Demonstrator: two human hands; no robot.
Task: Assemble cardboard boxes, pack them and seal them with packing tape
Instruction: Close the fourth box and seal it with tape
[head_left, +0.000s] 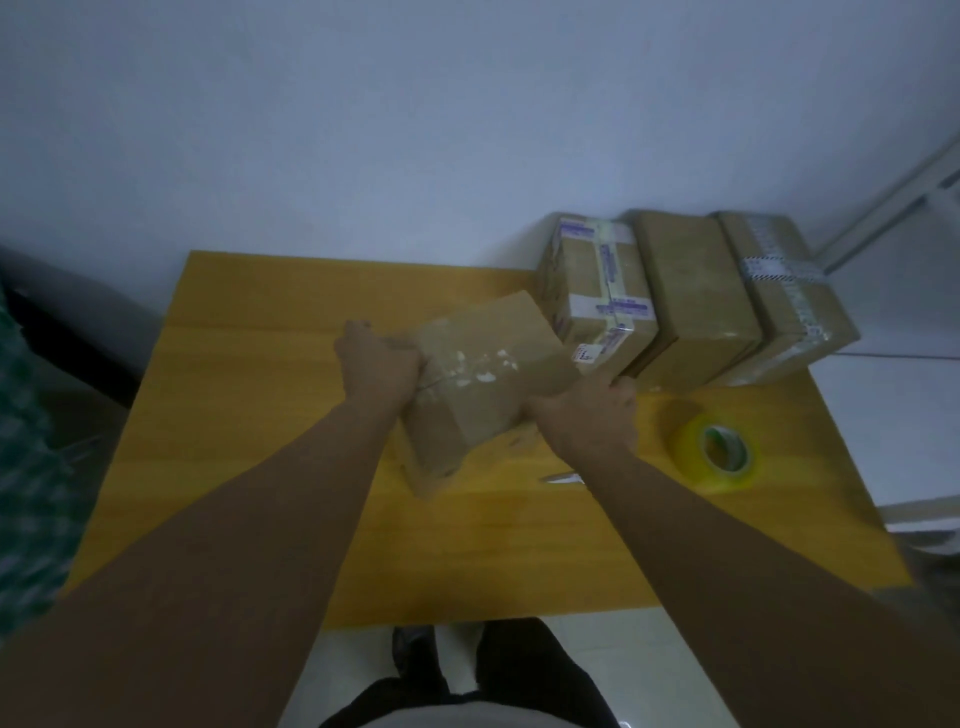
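Cardboard box (483, 374) is gripped mid-table by left hand (376, 358) and right hand (587, 410); three sealed boxes (696, 296) at far-right corner are judged done.

Brown cardboard box (491, 364), yellow tape roll (719, 453), orange-yellow table (249, 415).

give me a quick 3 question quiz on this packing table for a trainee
1. True or false: the tape roll lies on the table to the right of the held box.
2. How many boxes stand in the row of boxes at the table's far right corner? A) two B) three C) five
3. Fill in: the left hand and the right hand both ___ the held box.

Key: 1 true; 2 B; 3 grip
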